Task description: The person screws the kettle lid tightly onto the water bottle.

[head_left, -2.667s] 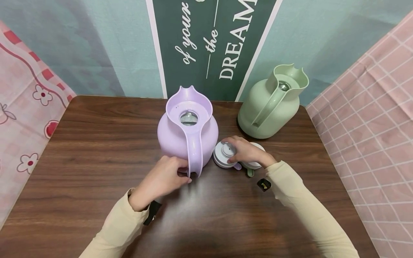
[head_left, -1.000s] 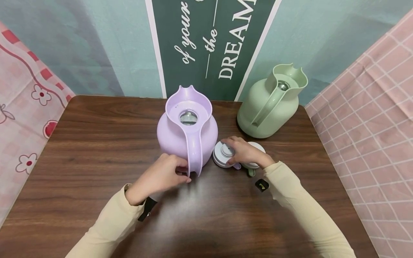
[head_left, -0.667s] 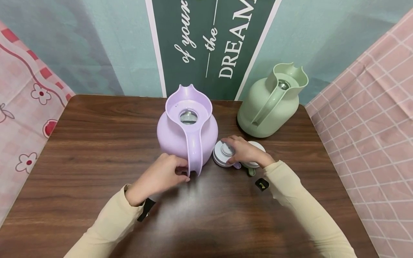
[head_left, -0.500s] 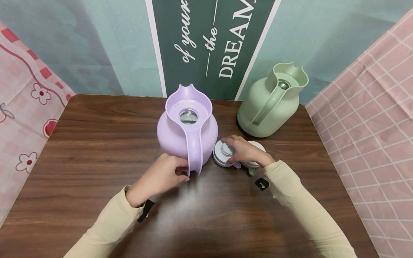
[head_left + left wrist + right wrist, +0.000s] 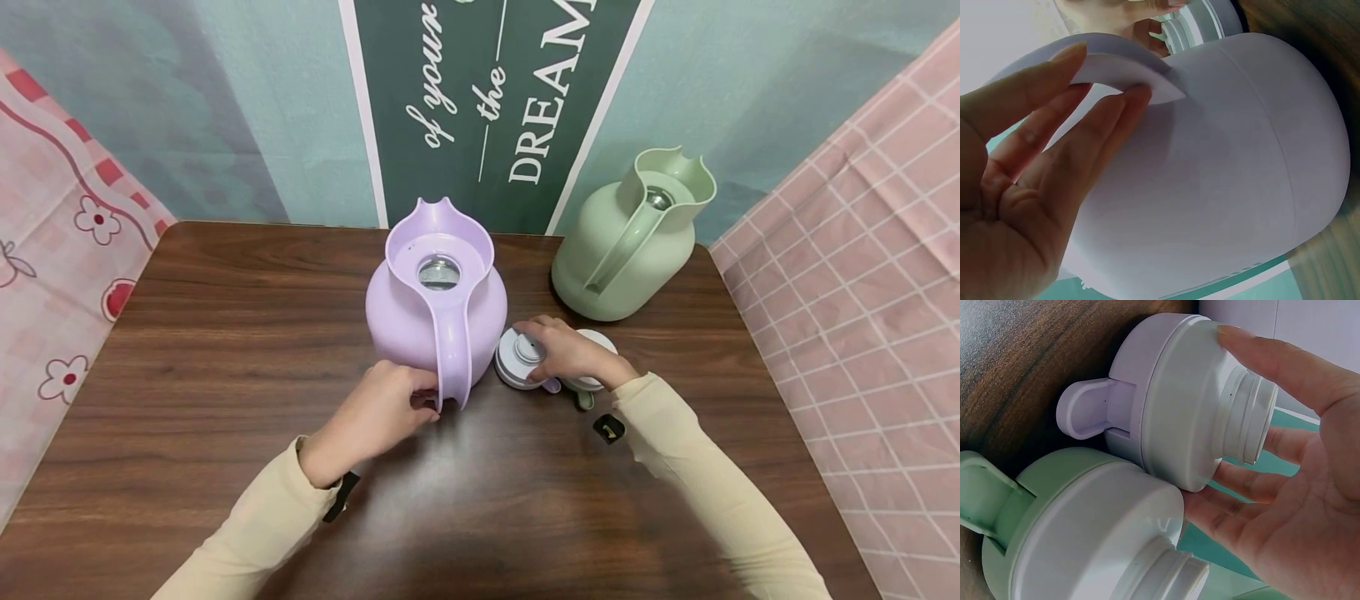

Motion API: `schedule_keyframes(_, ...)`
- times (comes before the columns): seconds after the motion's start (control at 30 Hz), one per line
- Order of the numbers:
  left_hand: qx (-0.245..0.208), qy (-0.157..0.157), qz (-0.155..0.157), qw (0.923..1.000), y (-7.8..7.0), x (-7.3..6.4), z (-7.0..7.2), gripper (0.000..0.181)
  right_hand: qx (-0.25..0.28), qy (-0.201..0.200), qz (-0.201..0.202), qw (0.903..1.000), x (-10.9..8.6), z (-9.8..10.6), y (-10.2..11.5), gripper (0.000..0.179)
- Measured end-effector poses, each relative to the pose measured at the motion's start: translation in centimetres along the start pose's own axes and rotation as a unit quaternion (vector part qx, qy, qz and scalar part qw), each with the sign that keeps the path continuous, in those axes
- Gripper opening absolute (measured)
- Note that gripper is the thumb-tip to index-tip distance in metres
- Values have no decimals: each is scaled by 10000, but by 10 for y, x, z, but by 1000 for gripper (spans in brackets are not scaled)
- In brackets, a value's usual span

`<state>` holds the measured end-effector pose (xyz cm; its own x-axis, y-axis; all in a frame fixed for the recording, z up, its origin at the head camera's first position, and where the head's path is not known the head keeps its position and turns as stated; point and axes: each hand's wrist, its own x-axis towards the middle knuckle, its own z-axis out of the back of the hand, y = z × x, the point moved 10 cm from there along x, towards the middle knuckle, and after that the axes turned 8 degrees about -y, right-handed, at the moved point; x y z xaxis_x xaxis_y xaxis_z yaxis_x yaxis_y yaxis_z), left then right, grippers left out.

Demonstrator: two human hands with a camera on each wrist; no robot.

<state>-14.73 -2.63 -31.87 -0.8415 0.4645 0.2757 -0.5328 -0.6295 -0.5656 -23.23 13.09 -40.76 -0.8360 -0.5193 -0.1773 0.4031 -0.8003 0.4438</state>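
Note:
A lavender vacuum jug (image 5: 393, 329) stands upright, its top uncovered, its handle (image 5: 452, 354) facing me. My left hand (image 5: 375, 412) pinches the lower end of that handle; the left wrist view shows the thumb on one side and fingertips on the other. Right of the jug, a white-and-lavender jug lid (image 5: 1179, 406) lies upside down on the table, its threaded plug upward. My right hand (image 5: 572, 350) grips this lid, thumb at one edge and fingers curled round the other. A white-and-green lid (image 5: 1091, 525) lies inverted against it, partly behind the hand in the head view.
A green vacuum jug (image 5: 618, 258), also uncovered, stands at the back right of the wooden table (image 5: 225, 333). A blue-green curtain (image 5: 300, 108) hangs along the back edge, with pink cloths at both sides.
Both hands keep their places on the handle and the lid. Only the left wrist and forearm have shifted slightly; the jugs and lids have not moved.

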Motion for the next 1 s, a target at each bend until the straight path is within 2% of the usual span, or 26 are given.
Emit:
schedule_keyframes(0.37,110,-182,-85,9997,0,-1,1,21,-34,-31,-5,10000,0,-1,-1,75)
schedule_keyframes(0.63,94,-193,-25,9998,0,-2,1,23,-49,-32,-236,9997,1,-2,-4,85)
schedule_keyframes(1.0,55,-221,39,9997,0,-3,1,26,-365,-173,-246,9989,1,0,-2,85)
